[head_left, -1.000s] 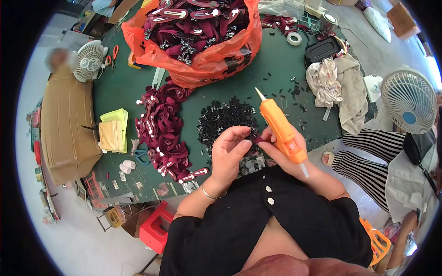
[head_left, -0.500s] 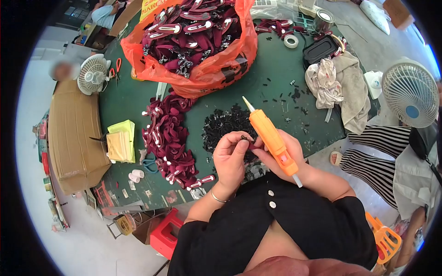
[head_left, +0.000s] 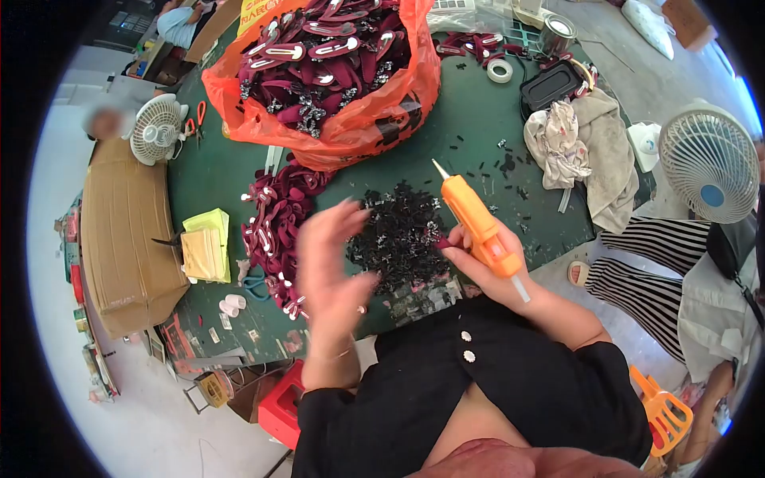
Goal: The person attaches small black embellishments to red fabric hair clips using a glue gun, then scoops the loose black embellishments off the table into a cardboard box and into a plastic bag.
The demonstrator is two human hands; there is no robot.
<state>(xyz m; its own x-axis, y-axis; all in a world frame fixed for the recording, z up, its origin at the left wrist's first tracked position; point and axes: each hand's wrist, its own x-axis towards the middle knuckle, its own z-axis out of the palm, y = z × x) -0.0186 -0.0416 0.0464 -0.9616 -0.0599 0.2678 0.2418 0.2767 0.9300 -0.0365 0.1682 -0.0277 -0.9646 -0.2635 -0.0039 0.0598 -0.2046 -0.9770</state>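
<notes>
My right hand (head_left: pixel 504 259) grips an orange glue gun (head_left: pixel 476 223) with its nozzle pointing up and away. Between the same hand's thumb and fingertips is a maroon hair clip (head_left: pixel 443 242), its end carrying a small dark shiny piece. My left hand (head_left: pixel 325 263) is blurred, with fingers spread and nothing seen in it. It hovers between a heap of maroon hair clips (head_left: pixel 271 223) and a pile of small black pieces (head_left: pixel 394 247), covering part of the clips.
A red plastic bag (head_left: pixel 362 151) full of maroon clips stands at the back of the green table (head_left: pixel 227 183). Left are yellow pads (head_left: pixel 205 251), orange scissors (head_left: pixel 196 119) and a fan (head_left: pixel 155 131). Right are cloths (head_left: pixel 610 151), a tape roll (head_left: pixel 500 71) and another fan (head_left: pixel 709 159).
My left hand has let go of the clip and swung left, its fingers spreading. My right hand keeps the glue gun and the clip, shifted slightly right.
</notes>
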